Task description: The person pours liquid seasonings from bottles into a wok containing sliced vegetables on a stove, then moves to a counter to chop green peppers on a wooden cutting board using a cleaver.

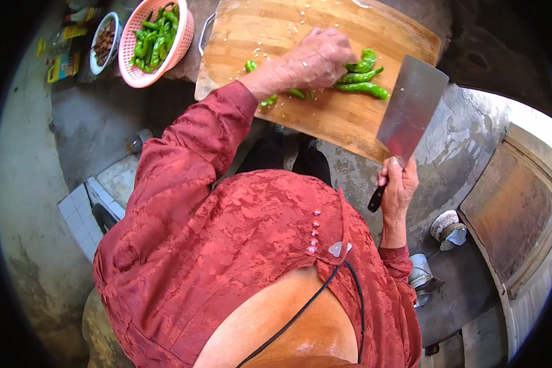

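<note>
On the wooden cutting board, my left hand is bent over the near ends of several green peppers, its fingertips at the topmost one. Whether the fingers grip it is hidden by the hand. My right hand holds a cleaver by its black handle, with the broad blade raised over the board's right edge, apart from the peppers. Smaller green pepper pieces and pale seeds lie scattered around and below my left wrist.
A pink plastic basket of green peppers stands left of the board. Beside it is a bowl with brown pieces of food. Bottles and a yellow container stand at the far upper left. A wooden panel is at the right.
</note>
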The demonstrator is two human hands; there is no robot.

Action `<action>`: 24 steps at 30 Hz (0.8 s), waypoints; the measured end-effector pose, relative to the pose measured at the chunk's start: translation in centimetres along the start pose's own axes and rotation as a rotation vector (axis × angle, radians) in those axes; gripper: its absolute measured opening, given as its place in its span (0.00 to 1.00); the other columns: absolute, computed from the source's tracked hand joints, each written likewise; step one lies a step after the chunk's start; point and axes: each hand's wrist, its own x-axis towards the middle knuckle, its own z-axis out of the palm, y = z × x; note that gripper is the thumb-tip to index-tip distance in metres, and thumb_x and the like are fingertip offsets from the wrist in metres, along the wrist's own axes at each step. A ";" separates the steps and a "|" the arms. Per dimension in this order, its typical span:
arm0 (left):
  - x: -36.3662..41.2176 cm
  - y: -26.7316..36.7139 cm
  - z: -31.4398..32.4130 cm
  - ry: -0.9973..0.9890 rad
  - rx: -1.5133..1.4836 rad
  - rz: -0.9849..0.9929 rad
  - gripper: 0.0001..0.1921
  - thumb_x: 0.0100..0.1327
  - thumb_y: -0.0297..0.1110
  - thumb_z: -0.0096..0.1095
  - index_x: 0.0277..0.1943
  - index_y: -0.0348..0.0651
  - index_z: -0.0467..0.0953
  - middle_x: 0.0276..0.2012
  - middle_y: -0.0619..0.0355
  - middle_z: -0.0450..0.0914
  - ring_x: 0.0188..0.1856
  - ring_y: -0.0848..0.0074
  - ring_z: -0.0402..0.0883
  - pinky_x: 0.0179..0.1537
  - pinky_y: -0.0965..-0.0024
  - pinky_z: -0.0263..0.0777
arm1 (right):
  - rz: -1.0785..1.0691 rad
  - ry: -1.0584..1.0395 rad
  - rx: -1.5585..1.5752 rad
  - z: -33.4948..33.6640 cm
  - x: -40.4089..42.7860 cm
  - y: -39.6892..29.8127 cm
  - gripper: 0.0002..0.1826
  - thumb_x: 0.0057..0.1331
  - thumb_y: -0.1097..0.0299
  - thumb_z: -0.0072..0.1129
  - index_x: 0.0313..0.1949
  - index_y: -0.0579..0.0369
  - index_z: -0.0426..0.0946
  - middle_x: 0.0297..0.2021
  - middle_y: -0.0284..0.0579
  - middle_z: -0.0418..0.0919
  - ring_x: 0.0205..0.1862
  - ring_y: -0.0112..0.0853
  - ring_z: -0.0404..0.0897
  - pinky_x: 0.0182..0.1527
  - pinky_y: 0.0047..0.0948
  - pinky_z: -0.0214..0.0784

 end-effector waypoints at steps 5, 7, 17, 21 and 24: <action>-6.2 -0.9 -5.9 -0.091 -0.210 -0.242 0.22 0.48 0.29 0.69 0.49 0.40 0.76 0.50 0.51 0.77 0.57 0.60 0.72 0.60 0.56 0.63 | -0.004 0.010 -0.005 -0.4 -0.9 0.6 0.10 0.72 0.72 0.44 0.51 0.58 0.68 0.25 0.34 0.67 0.21 0.18 0.65 0.23 0.18 0.62; -9.0 -0.9 -6.8 -0.140 -0.019 -0.207 0.24 0.47 0.29 0.69 0.50 0.41 0.75 0.51 0.52 0.76 0.58 0.59 0.71 0.59 0.57 0.64 | -0.019 0.001 0.032 -0.3 -1.1 0.6 0.10 0.73 0.72 0.44 0.50 0.58 0.68 0.24 0.34 0.67 0.21 0.18 0.65 0.23 0.18 0.62; -8.9 2.3 -1.9 -0.007 0.204 -0.197 0.12 0.46 0.27 0.65 0.35 0.42 0.71 0.33 0.55 0.72 0.41 0.62 0.74 0.43 0.59 0.64 | -0.010 0.021 0.018 -0.5 -1.4 1.0 0.09 0.72 0.72 0.44 0.50 0.57 0.69 0.25 0.33 0.68 0.21 0.17 0.65 0.23 0.18 0.63; -6.9 5.4 0.6 0.008 0.218 -0.151 0.11 0.45 0.28 0.62 0.33 0.42 0.72 0.29 0.54 0.71 0.37 0.62 0.73 0.41 0.60 0.63 | 0.023 0.058 0.089 -1.1 -1.5 1.6 0.09 0.72 0.74 0.44 0.50 0.58 0.68 0.26 0.34 0.68 0.21 0.17 0.65 0.23 0.17 0.63; -4.3 7.4 3.0 0.098 0.220 -0.110 0.11 0.43 0.29 0.63 0.32 0.41 0.71 0.30 0.53 0.70 0.37 0.61 0.71 0.41 0.59 0.62 | 0.019 0.066 0.111 -1.3 -1.5 1.7 0.09 0.72 0.74 0.44 0.50 0.58 0.68 0.26 0.34 0.68 0.21 0.17 0.65 0.22 0.17 0.63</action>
